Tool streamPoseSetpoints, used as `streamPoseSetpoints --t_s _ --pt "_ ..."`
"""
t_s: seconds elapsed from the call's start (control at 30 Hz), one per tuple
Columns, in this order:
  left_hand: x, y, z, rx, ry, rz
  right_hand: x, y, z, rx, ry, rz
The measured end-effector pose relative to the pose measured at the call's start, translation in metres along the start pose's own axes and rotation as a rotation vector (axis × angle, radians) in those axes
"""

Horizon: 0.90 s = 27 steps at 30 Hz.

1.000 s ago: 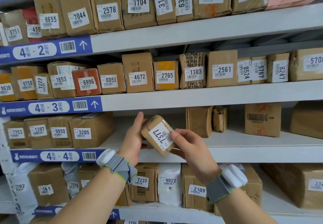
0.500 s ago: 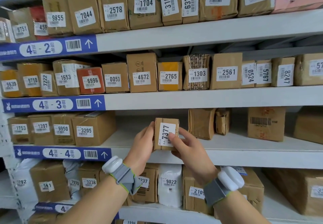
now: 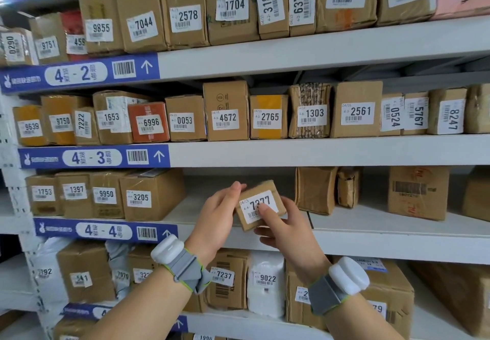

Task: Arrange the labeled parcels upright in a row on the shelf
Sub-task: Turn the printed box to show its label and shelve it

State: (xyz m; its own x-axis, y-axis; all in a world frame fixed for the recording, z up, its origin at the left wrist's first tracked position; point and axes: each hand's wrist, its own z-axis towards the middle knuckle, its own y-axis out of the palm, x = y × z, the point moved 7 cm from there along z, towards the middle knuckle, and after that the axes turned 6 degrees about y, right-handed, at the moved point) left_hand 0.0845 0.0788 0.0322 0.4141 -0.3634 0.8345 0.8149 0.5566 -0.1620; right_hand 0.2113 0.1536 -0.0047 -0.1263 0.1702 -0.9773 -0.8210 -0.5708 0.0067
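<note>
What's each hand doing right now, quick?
Left hand: holding the left side of the small parcel labeled 7377.
Right hand: gripping the same parcel, a finger across its label.

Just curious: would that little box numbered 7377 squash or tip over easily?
Parcel 7377 looks like stiff cardboard, so probably won't squash. Both hands hold it easily, left hand and right hand, so likely light. Flat sides suggest it stands steadily.
</note>
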Motion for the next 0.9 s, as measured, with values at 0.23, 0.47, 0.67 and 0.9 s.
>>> streamPoseSetpoints --t_s 0.23,0.47,0.67,0.9 --pt "-0.011 -0.020 0.003 0.090 -0.055 -0.103 -0.003 0.011 0.007 0.019 0.000 -0.079" --pt "-0.037 -0.045 0.009 0.083 -0.134 -0.139 -0.004 0.034 0.020 0.039 -0.088 -0.391" --pt "-0.057 -0.081 0.016 0.012 -0.159 -0.048 -0.004 0.069 0.037 0.111 -0.147 -0.658" --pt "-0.056 -0.137 0.028 0.195 -0.013 0.370 0.000 0.108 0.058 0.059 -0.066 -0.807"
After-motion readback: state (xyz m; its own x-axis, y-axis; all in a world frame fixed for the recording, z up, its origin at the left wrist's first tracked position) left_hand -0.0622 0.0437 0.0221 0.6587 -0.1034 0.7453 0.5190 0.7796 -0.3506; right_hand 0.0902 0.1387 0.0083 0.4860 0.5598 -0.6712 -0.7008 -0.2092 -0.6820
